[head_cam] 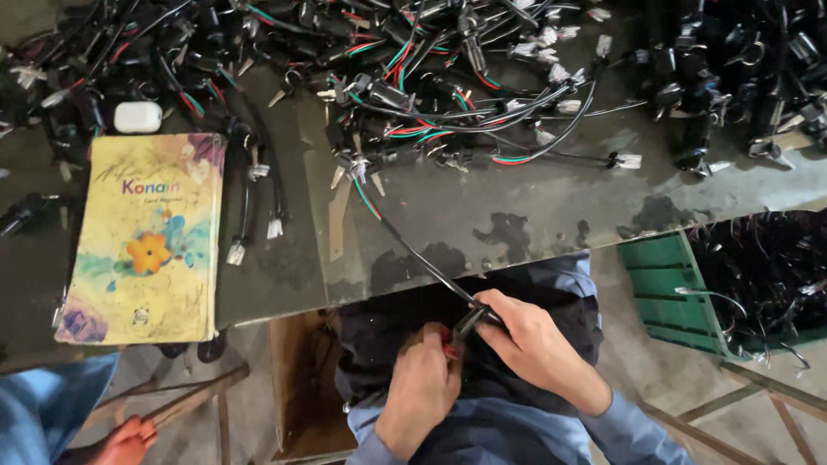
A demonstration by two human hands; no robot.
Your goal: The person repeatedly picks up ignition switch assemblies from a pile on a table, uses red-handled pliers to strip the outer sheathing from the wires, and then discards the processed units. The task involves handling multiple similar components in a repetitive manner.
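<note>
Dark stained surface point(534, 215) fills most of the head view, its near edge running just above the person's lap. Big tangle of black wire harnesses point(448, 77) w/ red, green and white leads, keys and white plugs covers the far half. Green crate point(663, 293) at lower right, below the surface edge, packed w/ more black cables. Yellow notebook point(146, 241) w/ an orange flower on the cover lies flat at left, near the front edge; small white case point(138, 117) sits just beyond its top edge. Two short black leads w/ white plugs lie just right of the notebook.

One black cable point(413, 254) runs from the pile, over the surface edge, down to the lap. Right hand point(538, 344) is closed around its lower end, fingers wrapped on the sleeve. Left hand point(422, 387) is curled shut just beside it, pinching red leads point(448, 344) at the cable's tip; both hands touch there, over dark clothing. Another person's hand point(129, 441) shows at bottom left on a brown bar.
</note>
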